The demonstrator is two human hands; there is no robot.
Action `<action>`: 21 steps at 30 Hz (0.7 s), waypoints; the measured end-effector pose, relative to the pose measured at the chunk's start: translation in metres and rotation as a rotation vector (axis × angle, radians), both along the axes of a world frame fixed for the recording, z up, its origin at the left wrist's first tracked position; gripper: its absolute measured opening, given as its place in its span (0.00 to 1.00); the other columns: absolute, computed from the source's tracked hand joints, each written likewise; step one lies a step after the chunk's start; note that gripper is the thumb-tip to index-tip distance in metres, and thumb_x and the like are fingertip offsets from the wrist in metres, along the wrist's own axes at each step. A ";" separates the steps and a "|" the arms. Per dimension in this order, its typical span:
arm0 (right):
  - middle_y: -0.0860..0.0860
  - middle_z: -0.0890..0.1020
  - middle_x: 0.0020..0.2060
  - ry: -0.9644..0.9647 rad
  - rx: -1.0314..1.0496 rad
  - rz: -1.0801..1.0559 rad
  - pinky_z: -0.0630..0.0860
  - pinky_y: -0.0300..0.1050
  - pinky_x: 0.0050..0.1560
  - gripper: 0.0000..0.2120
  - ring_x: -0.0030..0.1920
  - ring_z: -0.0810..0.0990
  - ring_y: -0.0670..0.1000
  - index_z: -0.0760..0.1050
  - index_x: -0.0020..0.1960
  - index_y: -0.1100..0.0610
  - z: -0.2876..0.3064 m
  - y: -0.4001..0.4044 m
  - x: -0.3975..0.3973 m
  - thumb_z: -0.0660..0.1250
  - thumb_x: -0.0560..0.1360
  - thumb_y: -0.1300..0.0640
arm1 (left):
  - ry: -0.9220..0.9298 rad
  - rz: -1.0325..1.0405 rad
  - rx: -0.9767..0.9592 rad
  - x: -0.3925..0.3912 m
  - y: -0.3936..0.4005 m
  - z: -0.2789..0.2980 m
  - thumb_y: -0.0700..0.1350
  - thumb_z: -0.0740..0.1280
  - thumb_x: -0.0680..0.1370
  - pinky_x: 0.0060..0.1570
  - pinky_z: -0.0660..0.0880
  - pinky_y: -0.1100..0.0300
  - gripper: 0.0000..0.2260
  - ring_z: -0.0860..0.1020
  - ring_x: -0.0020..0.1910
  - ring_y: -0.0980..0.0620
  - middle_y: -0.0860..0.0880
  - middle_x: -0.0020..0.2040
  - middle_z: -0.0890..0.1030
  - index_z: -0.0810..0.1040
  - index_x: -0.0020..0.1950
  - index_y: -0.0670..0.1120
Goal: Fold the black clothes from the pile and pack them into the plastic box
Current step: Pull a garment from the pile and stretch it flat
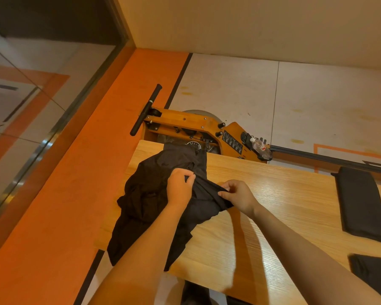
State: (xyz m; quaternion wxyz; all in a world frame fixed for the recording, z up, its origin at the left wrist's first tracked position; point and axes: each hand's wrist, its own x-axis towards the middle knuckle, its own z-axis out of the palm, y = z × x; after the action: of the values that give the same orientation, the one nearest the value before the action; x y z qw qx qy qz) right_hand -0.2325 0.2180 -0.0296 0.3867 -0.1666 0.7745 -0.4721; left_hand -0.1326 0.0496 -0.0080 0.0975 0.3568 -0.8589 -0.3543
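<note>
Pile of black clothes (154,194) lies crumpled at left end of wooden table (273,205), lower folds hanging over table edge. Cloth dark, matte, creased, no print visible. My left hand (179,187) sits on top of pile, fingers curled, gripping bunch of fabric. My right hand (238,198) at pile's right edge, thumb and fingers pinching stretched hem. Folded black garment (361,201) lies flat at far right of table.

Gym or fitness room, wooden water rowing machine (198,128) with black handle (146,110), orange-and-white sports flooring (123,119)
</note>
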 end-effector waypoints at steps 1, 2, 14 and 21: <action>0.49 0.81 0.36 -0.004 0.006 0.014 0.76 0.48 0.45 0.10 0.40 0.80 0.49 0.78 0.38 0.54 -0.001 0.002 0.000 0.71 0.75 0.65 | 0.003 0.039 -0.008 0.003 -0.007 0.001 0.42 0.66 0.78 0.39 0.66 0.68 0.09 0.76 0.43 0.51 0.53 0.38 0.73 0.76 0.37 0.48; 0.50 0.82 0.37 -0.004 0.014 0.024 0.77 0.49 0.45 0.12 0.40 0.80 0.49 0.79 0.37 0.53 -0.002 0.004 0.001 0.70 0.75 0.66 | 0.009 0.083 -0.003 0.006 -0.015 0.003 0.42 0.66 0.78 0.42 0.68 0.67 0.08 0.77 0.44 0.51 0.52 0.40 0.75 0.77 0.39 0.47; 0.50 0.80 0.32 -0.156 -0.147 -0.218 0.75 0.46 0.46 0.13 0.37 0.77 0.48 0.78 0.33 0.57 0.008 -0.020 0.008 0.69 0.77 0.61 | -0.032 0.240 0.019 0.027 -0.034 0.011 0.42 0.66 0.79 0.48 0.68 0.64 0.07 0.77 0.52 0.49 0.45 0.55 0.77 0.80 0.54 0.41; 0.54 0.82 0.36 -0.239 -0.213 -0.331 0.79 0.44 0.45 0.04 0.41 0.80 0.51 0.80 0.40 0.60 0.011 -0.019 0.000 0.73 0.73 0.63 | -0.044 0.251 0.029 0.031 -0.032 0.010 0.42 0.65 0.79 0.49 0.69 0.64 0.07 0.77 0.52 0.49 0.44 0.56 0.77 0.80 0.54 0.41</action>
State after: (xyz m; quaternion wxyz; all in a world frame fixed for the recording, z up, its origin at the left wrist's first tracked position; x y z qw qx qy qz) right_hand -0.2326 0.1990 -0.0186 0.3731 -0.0201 0.6859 -0.6244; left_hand -0.1017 0.0180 0.0020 0.1170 0.4706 -0.8041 -0.3439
